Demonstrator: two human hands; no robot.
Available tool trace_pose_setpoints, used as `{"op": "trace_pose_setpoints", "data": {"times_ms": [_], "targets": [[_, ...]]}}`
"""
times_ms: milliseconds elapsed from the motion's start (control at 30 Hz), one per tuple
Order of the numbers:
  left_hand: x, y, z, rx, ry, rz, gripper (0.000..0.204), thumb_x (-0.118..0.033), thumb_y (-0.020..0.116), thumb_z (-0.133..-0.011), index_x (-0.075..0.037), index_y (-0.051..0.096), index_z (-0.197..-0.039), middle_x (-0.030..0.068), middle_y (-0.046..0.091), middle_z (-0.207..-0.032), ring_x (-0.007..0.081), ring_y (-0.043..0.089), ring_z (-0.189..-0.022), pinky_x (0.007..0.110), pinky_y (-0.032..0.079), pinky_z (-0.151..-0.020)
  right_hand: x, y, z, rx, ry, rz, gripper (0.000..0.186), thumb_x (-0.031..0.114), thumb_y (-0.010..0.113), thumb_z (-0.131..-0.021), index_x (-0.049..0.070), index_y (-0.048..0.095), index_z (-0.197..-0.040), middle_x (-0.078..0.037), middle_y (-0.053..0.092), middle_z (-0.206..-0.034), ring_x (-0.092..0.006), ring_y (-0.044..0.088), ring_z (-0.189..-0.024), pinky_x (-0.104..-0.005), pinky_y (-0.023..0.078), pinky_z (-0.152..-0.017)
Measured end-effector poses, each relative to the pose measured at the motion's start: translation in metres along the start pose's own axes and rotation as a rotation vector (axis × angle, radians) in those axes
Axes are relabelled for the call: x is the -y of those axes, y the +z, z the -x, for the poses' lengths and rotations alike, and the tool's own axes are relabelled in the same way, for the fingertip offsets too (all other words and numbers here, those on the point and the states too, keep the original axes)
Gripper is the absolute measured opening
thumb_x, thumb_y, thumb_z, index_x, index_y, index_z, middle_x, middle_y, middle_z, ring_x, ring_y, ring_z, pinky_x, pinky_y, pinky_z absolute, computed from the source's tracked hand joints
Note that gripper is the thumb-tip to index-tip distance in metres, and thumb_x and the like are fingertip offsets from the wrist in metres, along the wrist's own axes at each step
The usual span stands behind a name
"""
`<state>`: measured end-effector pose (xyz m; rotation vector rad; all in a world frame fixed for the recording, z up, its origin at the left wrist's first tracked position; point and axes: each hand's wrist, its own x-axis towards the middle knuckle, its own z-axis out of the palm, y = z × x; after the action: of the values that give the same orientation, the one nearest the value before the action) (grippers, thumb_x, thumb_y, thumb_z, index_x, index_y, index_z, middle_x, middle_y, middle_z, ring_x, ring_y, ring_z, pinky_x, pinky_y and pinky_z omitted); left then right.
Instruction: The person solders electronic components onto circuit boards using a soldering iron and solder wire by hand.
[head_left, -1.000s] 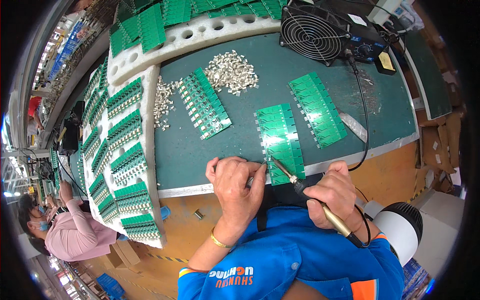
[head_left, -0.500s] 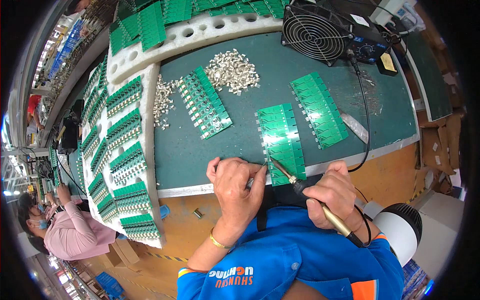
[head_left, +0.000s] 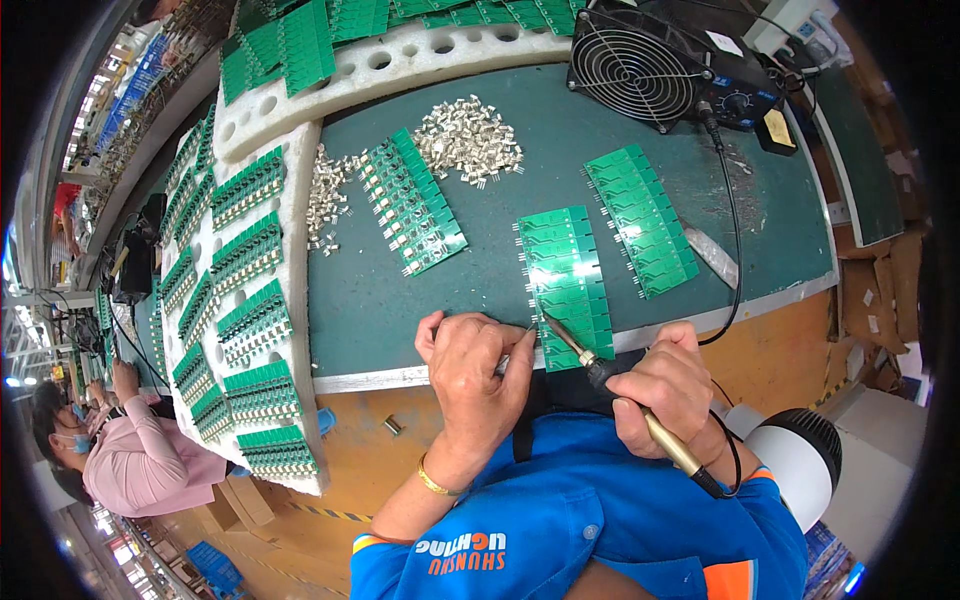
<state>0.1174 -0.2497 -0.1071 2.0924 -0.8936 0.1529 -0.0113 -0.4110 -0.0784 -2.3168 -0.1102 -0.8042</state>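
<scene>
In my right hand (head_left: 660, 385) is a soldering iron (head_left: 672, 442), gripped by its handle. Its tip meets the left edge of a green circuit board (head_left: 568, 250) at the bench's front edge. My left hand (head_left: 478, 365) is closed in a pinch beside that same edge, with a thin end of solder wire showing at the fingertips near the iron's tip; most of the wire is hidden. To the right lies a second green board (head_left: 640, 222), pins along its left side. A board with white connectors and dark parts facing up (head_left: 413, 205) rests farther left.
Loose white connectors (head_left: 468, 140) are heaped behind the boards. White foam (head_left: 300, 105) bears many boards at the back and left. A black fan unit (head_left: 635, 70) stands back right, near the iron's cord (head_left: 735, 240). A co-worker in pink (head_left: 150, 460) sits left.
Both hands keep nearly the same pose, with the iron's tip still at the board's left edge. The whole view has shifted very slightly.
</scene>
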Motion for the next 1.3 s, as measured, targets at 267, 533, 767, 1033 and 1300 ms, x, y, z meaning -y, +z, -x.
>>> {"op": "trace_pose_setpoints", "data": {"times_ms": [267,533,767,1033,1300], "targets": [[0.0000,0.0000,-0.0016,0.011,0.010,0.015,0.015,-0.003,0.079,-0.070,-0.008,0.064,-0.072,0.0023,0.058,-0.068,0.0209,0.060,-0.077,0.044,0.037,-0.093,0.0005,-0.0005,0.0002,0.005,-0.001,0.009,0.014,0.014,0.069,-0.083,0.005,0.063,-0.091,-0.001,0.056,-0.064,-0.0183,0.052,-0.052,-0.0364,0.040,-0.065],[0.0019,-0.0001,-0.0001,0.024,0.015,0.014,0.015,-0.002,0.078,-0.070,-0.008,0.065,-0.072,0.0023,0.058,-0.069,0.0210,0.060,-0.077,0.044,0.037,-0.093,0.0008,-0.0024,0.0019,0.018,0.009,-0.008,0.016,0.017,0.070,-0.085,0.005,0.063,-0.093,-0.002,0.057,-0.065,-0.0183,0.052,-0.052,-0.0365,0.039,-0.064],[0.0006,0.0011,-0.0010,0.013,-0.001,0.013,0.015,-0.003,0.078,-0.071,-0.008,0.064,-0.071,0.0025,0.058,-0.068,0.0210,0.060,-0.076,0.044,0.036,-0.094,-0.0002,-0.0005,0.0032,0.009,0.008,-0.003,0.016,0.018,0.070,-0.085,0.005,0.063,-0.094,-0.001,0.057,-0.065,-0.0184,0.052,-0.052,-0.0365,0.039,-0.063],[0.0003,0.0004,-0.0016,0.026,-0.012,0.013,0.014,-0.003,0.078,-0.071,-0.008,0.065,-0.071,0.0026,0.059,-0.069,0.0208,0.060,-0.076,0.044,0.036,-0.095,0.0007,-0.0001,0.0036,0.010,0.006,0.003,0.017,0.019,0.069,-0.087,0.005,0.063,-0.095,-0.001,0.055,-0.064,-0.0185,0.051,-0.052,-0.0364,0.038,-0.063],[0.0007,-0.0011,-0.0011,0.037,0.005,0.017,0.014,-0.003,0.078,-0.070,-0.008,0.066,-0.072,0.0026,0.059,-0.070,0.0206,0.061,-0.077,0.045,0.036,-0.096,0.0028,-0.0018,0.0045,0.022,0.009,0.001,0.018,0.021,0.069,-0.087,0.005,0.064,-0.095,-0.001,0.055,-0.064,-0.0180,0.051,-0.052,-0.0354,0.038,-0.063]]}}
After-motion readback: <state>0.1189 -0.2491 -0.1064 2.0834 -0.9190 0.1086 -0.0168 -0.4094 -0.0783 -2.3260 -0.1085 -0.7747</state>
